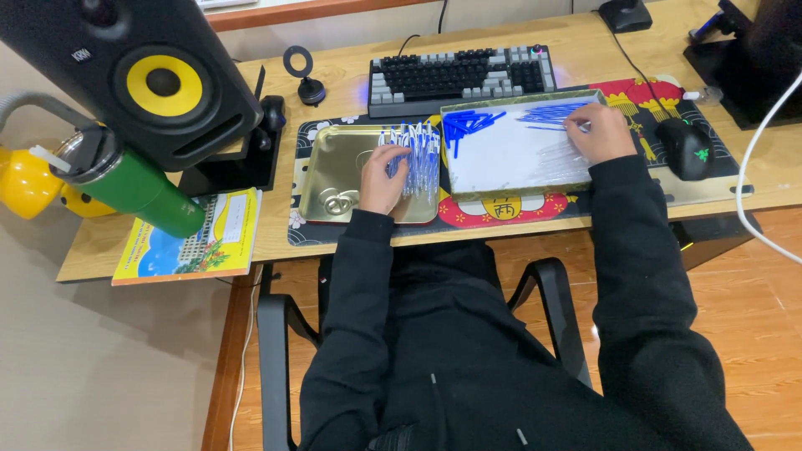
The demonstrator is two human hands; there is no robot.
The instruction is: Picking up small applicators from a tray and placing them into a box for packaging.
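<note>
Left hand (380, 179): it is lying in the shiny gold metal tray (327, 179), fingers curling around a bunch of clear pens with blue caps (415, 154).
Right hand (595, 132): it is resting on the white-lined tray (510, 154), fingers pressing down on clear pen tubes (558, 159) (its grip is too blurry to tell).
Blue pen parts (468, 124): they are lying at the far end of that tray.
Nearby: a grey and black keyboard (462, 77) and a black mouse (687, 149).

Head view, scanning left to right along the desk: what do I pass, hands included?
Green insulated tumbler → gold metal tray → left hand on the bundle of blue-capped pens → white-lined tray of pen parts → right hand → black computer mouse.
</note>
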